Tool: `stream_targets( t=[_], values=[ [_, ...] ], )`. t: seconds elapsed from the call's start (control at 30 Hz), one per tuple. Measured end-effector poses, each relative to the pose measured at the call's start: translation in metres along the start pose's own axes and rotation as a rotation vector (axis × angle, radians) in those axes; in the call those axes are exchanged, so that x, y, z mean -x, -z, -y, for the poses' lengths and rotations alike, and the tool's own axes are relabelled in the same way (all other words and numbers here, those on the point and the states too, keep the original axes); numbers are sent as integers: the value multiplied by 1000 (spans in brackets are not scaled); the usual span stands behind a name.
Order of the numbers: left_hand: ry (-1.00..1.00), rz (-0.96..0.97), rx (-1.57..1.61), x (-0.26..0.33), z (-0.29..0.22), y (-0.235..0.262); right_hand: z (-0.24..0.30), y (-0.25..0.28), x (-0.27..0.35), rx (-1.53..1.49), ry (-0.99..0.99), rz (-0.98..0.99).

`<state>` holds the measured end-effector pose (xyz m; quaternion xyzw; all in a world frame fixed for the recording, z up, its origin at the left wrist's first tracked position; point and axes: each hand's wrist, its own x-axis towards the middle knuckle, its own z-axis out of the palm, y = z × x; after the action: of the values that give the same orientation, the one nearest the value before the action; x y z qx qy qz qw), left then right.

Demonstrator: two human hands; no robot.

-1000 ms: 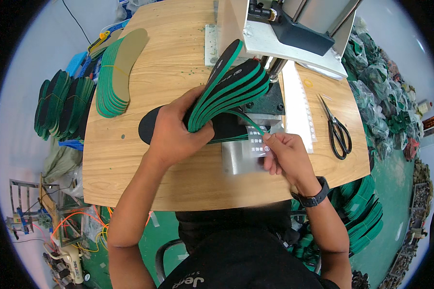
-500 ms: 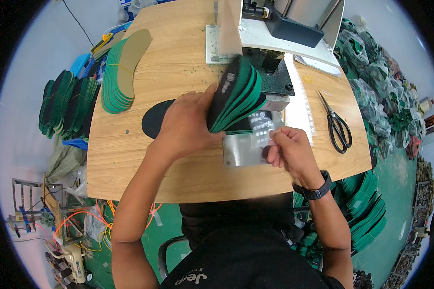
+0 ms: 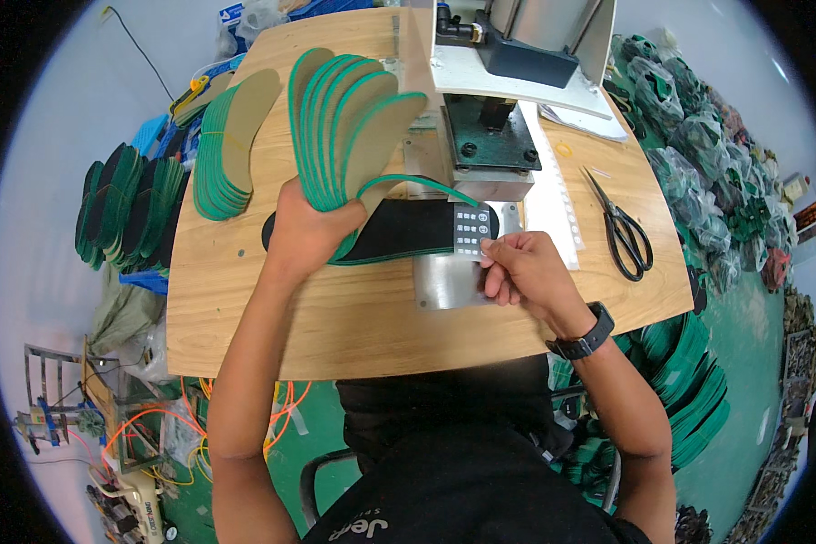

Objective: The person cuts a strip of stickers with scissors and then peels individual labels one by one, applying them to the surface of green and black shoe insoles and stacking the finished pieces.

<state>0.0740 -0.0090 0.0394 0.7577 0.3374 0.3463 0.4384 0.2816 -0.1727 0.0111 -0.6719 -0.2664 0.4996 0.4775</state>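
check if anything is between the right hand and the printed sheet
Nothing visible is: the right hand pinches the sheet near its lower right corner, with the sheet over the end of the flat black insole.

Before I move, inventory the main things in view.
Table: one, light wood, centre
Fanned insoles: several, tan, green, centre-left
Flat insole: at least one, black, mid-table
Printed film: one, white-marked, over flat insole's end
Metal plate: one, silver, partly beneath film
Press: one, white, black, far side
Paper strip: one, white, right of press
Scissors: one pair, black, table's right
Banded stack: one, tan, green, table's left
Insole bundles: several, black, green, far left
Bags: many, clear, far right
Left hand: one, bare, gripping fanned insoles
Right hand: one, bare, pinching film
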Motion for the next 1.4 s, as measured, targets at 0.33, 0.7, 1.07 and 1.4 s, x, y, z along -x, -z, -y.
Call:
stream_targets(
  t=[0.33,0.7,1.07,1.4],
  values=[
    [-5,-46,-79,0,2,-3,-1,3,0,20,-26,9],
    [27,58,-167,-1,-1,-13,2,2,0,36,-56,26],
    [-167,297,-599,-4,-5,-25,-4,0,9,-5,30,30],
    [-179,300,-571,-3,-9,-16,-11,20,18,-183,57,-87]
  ],
)
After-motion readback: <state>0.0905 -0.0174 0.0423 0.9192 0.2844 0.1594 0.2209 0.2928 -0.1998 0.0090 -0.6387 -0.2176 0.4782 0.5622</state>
